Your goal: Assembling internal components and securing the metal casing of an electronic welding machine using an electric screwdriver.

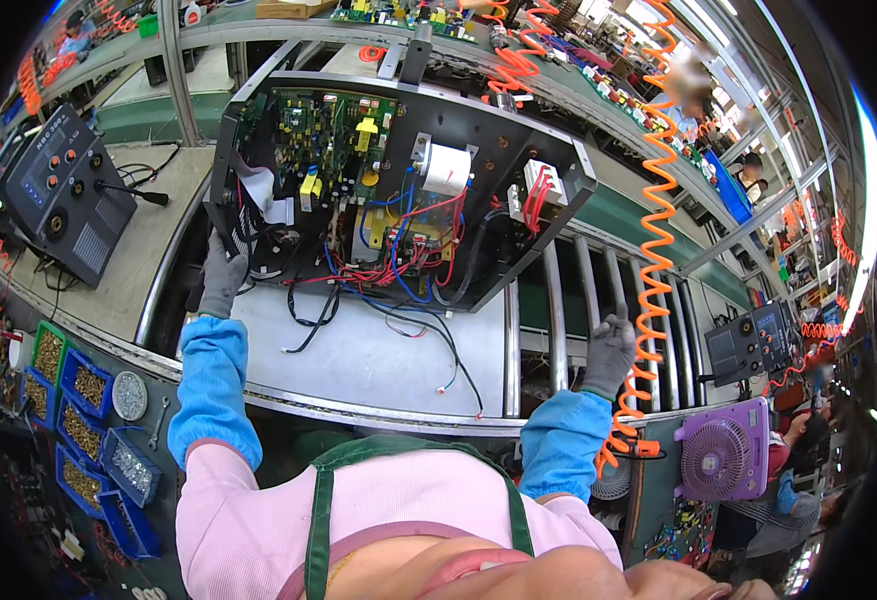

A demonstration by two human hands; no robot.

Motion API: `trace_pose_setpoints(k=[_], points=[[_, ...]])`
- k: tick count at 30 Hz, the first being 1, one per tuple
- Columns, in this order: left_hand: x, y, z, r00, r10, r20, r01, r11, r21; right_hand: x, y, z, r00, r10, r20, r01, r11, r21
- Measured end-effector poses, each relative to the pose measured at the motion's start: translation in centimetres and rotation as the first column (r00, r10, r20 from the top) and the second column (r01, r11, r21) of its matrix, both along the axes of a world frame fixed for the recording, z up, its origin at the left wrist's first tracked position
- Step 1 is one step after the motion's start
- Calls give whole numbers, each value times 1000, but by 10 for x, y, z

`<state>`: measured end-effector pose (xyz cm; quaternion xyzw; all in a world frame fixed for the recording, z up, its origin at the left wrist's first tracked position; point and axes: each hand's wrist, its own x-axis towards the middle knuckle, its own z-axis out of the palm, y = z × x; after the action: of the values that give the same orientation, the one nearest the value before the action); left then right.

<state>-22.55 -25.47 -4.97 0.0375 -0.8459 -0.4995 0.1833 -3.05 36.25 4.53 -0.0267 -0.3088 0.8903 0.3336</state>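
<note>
A black metal equipment chassis (pixel 503 150) stands open in front of me, with green circuit boards (pixel 308 125), a white cylindrical part (pixel 446 169) and red, blue and black wires inside. It rests on a white board (pixel 388 355), and loose wire ends trail over the board's near part. My left hand (pixel 222 280), in a grey glove, grips the chassis at its near left corner; some fingers are hidden behind the edge. My right hand (pixel 610 352), also gloved, is raised over the rollers beside an orange coiled hose (pixel 655 270). Its fingers are apart and partly bent, with nothing visible in them.
Metal rollers (pixel 613 285) run to the right of the board. A finished-looking black machine (pixel 58 195) with knobs stands left, another (pixel 753 345) far right. Blue bins (pixel 83 430) of small fasteners and a spanner (pixel 159 422) lie lower left. A purple fan (pixel 723 450) stands lower right.
</note>
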Motion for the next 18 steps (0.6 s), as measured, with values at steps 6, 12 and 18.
trace_pose_setpoints(k=[6,12,18], points=[[11,21,23,985,133,108,-136,991,20,47,1,42,985,25,-170,28,953,303],[6,25,15,987,149,60,-146,988,-44,89,-13,79,942,26,-334,141,874,464],[-3,13,-2,997,72,15,-72,997,-23,89,-57,109,876,18,-482,219,876,430]])
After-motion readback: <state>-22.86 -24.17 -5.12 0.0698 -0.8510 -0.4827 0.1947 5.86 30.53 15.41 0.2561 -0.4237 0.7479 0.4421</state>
